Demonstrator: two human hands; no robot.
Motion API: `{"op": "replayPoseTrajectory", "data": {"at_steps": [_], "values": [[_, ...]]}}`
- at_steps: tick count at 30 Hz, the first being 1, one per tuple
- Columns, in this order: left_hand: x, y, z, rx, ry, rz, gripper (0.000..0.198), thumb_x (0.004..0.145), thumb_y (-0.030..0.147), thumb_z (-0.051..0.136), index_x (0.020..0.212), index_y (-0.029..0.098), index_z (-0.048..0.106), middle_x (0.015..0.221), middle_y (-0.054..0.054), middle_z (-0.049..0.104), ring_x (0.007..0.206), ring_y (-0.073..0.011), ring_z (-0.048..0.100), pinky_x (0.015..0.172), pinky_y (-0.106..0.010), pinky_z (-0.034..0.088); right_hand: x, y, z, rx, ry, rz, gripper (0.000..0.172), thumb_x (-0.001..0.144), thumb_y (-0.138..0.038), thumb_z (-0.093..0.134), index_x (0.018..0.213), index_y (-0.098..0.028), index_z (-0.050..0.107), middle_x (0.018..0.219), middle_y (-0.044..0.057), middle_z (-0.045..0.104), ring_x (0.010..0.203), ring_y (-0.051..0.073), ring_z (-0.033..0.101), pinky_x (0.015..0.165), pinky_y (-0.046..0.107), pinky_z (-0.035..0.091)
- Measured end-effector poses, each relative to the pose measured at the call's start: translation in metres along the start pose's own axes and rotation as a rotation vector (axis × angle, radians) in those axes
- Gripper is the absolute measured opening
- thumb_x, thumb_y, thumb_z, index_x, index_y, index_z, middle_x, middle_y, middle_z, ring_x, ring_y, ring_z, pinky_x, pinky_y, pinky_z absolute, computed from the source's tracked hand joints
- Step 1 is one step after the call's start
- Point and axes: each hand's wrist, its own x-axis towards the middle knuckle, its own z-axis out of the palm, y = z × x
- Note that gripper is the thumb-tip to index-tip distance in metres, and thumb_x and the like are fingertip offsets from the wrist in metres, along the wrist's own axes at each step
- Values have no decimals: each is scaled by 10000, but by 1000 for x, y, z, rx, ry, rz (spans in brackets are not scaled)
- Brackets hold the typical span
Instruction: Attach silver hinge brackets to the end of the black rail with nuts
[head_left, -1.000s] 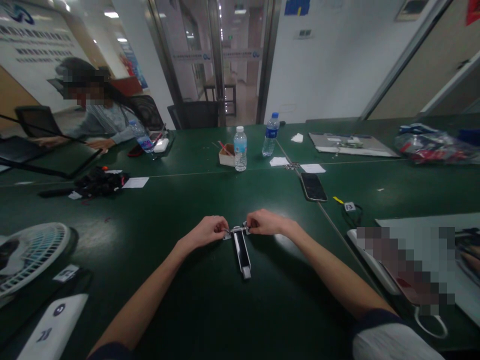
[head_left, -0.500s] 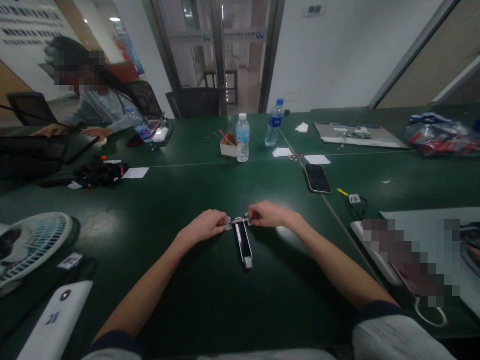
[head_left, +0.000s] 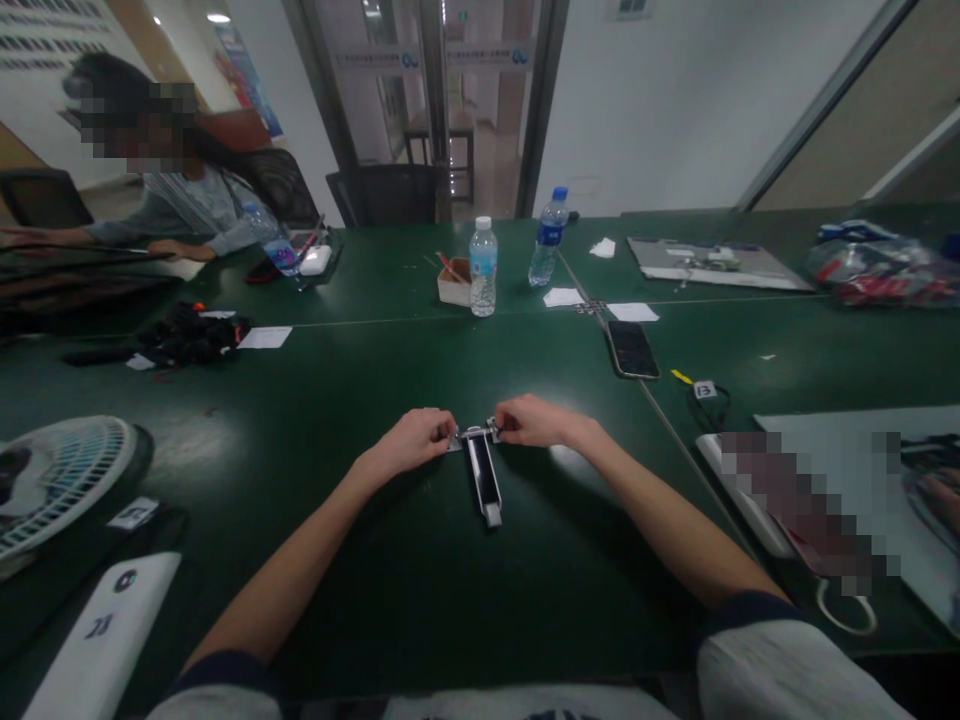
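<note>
A long, narrow silver metal piece (head_left: 484, 475) with a dark middle lies on the green table in front of me. Its narrow pale end points toward me, and a short crossbar with small metal plates runs across its far end; I cannot tell its exact kind. At the crossbar's left end, my left hand (head_left: 420, 437) pinches the plate between thumb and fingers. My right hand (head_left: 534, 420) is closed on the plate at the other end. Fingers partly hide both plates.
Beyond my hands stand a clear water bottle (head_left: 484, 268), a blue-capped bottle (head_left: 549, 238) and a small box (head_left: 454, 283). A phone (head_left: 632, 349) lies to the right, a white fan (head_left: 64, 480) and white power bank (head_left: 105, 635) to the left. Another person (head_left: 195, 200) sits far left.
Both hands keep hold of the metal piece's two ends, with hardly any movement. The whole view has shifted slightly. The other person's arm has moved left.
</note>
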Motion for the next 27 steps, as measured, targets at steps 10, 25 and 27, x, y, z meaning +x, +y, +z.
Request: {"op": "replayPoseTrajectory", "data": {"at_steps": [10,25,27], "values": [[2,-4,4,-25,34,-14,119,855,248,609,937,161,617,901,-33,624,754,-169,568,632,-260,423,2,1,-1,-6,15,-25,101,820,-231,601,889,-169,639,811,32,666,686,132,570,573,229,342],[1,5,5,-16,22,-47,138,862,266,589,955,168,616,912,-36,624,755,-169,568,640,-267,438,1,0,2,5,19,-16,106,841,-261,600,895,-173,623,819,28,662,696,134,571,584,228,355],[0,5,5,-7,21,-46,147,871,276,577,961,168,618,911,-37,623,752,-170,567,643,-270,439,1,0,1,9,21,-12,105,841,-260,599,891,-171,621,814,26,663,690,132,569,584,229,357]]}}
